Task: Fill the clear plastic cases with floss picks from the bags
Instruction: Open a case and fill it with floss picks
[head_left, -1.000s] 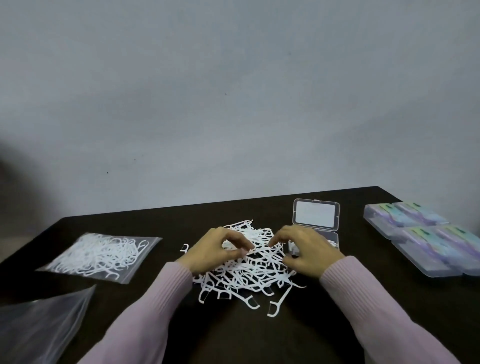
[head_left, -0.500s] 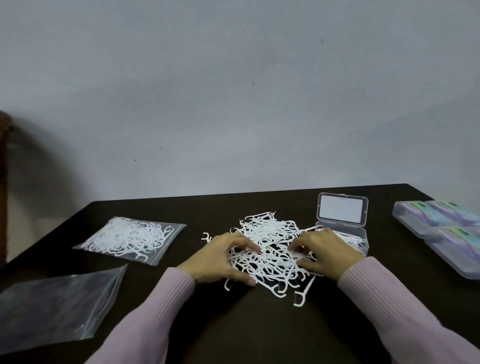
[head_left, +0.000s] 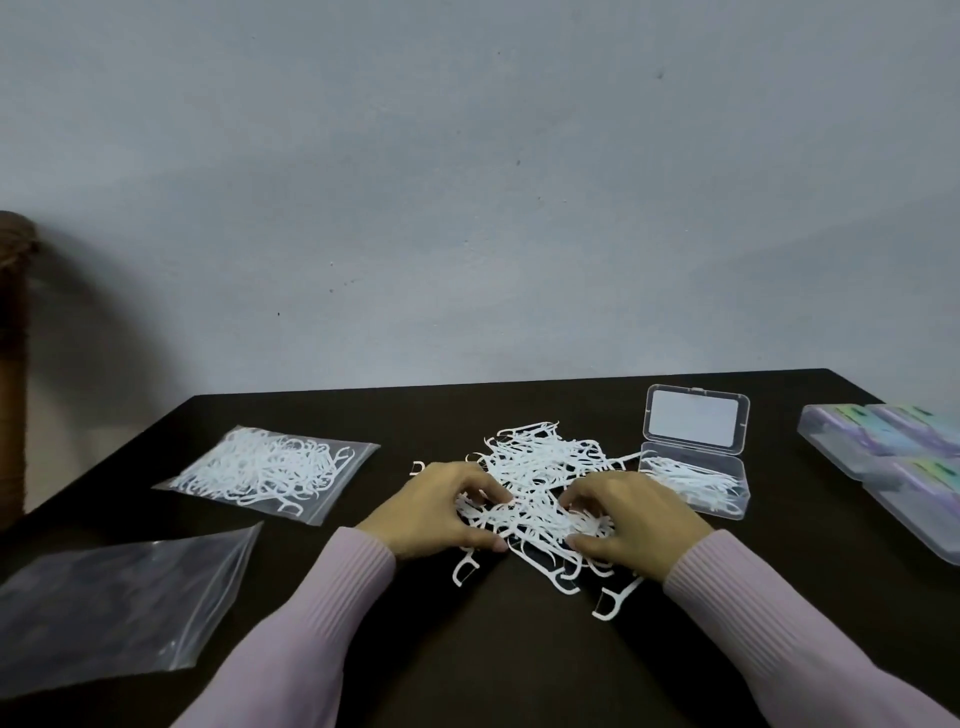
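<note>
A loose heap of white floss picks (head_left: 540, 467) lies in the middle of the dark table (head_left: 519, 665). My left hand (head_left: 441, 512) and my right hand (head_left: 634, 519) sit on the near side of the heap, fingers curled around a bunch of picks gathered between them. Just right of the heap stands an open clear plastic case (head_left: 693, 486), lid upright, with some picks lying in its tray. A sealed bag full of floss picks (head_left: 270, 470) lies to the left.
An empty clear zip bag (head_left: 114, 608) lies at the near left. Several closed cases with coloured labels (head_left: 893, 452) are stacked at the right edge. A brown post (head_left: 13, 364) stands off the table's left. A few stray picks lie near the front of the heap.
The view has shifted left, so everything sits further right in the frame. Both hands have drawn closer together on the heap and curled round a bunch of picks.
</note>
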